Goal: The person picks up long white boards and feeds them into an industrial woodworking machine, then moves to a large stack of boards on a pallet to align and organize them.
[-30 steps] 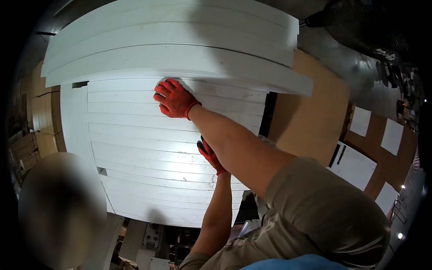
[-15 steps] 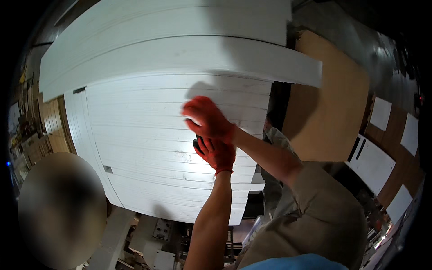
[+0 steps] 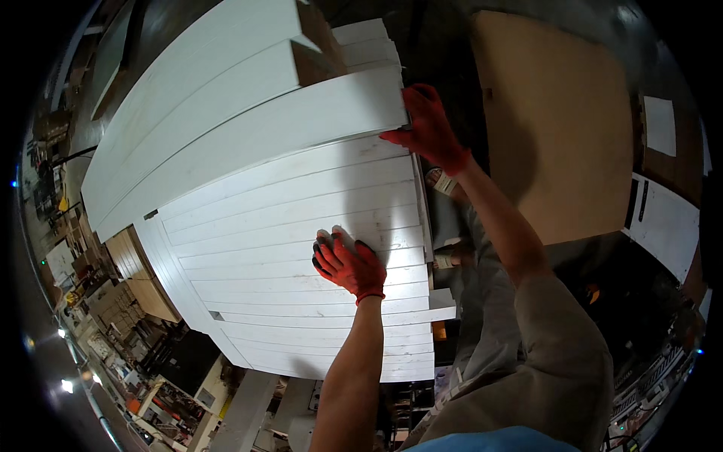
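Observation:
A broad white surface of narrow slats laid side by side [image 3: 294, 264] lies in front of me. My left hand [image 3: 351, 265], in a red glove with dark fingertips, rests flat on the slats with its fingers spread. At the far right, my right hand [image 3: 433, 132], also red-gloved, grips the right end of a long white board [image 3: 331, 105]. Its thumb lies along the board's near edge, and the other fingers are bent over the end, partly hidden. The long board runs along the far side of the slats, beside other thick white boards [image 3: 203, 90] with brown cut ends.
A large tan sheet [image 3: 557, 128] stands to the right, past a dark gap. White pieces [image 3: 663, 218] lie beyond it. A short white piece [image 3: 443, 303] juts out at the slats' right edge. Cluttered shelves and tools [image 3: 113, 331] fill the lower left.
My right hand has moved from above my left hand to the board's end and closed on it. The view has shifted; the blurred person at lower left is out of view.

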Tool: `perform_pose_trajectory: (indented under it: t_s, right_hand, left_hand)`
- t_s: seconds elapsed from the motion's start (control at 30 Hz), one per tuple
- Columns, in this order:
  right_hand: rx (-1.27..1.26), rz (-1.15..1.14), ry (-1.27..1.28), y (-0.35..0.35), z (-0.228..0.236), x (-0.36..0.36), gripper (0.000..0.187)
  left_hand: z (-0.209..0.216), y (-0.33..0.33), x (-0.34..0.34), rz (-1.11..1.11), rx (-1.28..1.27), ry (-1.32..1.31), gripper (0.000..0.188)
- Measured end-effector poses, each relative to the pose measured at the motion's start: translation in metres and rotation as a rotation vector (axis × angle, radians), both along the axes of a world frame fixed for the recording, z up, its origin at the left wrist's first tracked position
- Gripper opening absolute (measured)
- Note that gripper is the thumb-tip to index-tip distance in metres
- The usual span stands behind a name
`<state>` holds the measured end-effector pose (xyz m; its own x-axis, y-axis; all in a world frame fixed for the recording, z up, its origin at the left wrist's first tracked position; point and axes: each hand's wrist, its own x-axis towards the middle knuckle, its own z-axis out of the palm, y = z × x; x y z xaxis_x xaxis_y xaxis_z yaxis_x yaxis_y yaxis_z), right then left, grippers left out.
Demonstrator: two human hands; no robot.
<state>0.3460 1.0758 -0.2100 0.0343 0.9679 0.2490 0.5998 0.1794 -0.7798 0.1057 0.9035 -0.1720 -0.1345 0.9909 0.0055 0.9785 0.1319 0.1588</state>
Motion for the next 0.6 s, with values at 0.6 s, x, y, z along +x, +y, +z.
perform_pose_trajectory:
  t_s: [0.6]
  right_hand:
    - [-0.039, 0.065, 0.141, -0.005, -0.022, 0.017, 0.056]
  left_hand:
    - [-0.009, -0.002, -0.004, 0.021, -0.017, 0.018, 0.05]
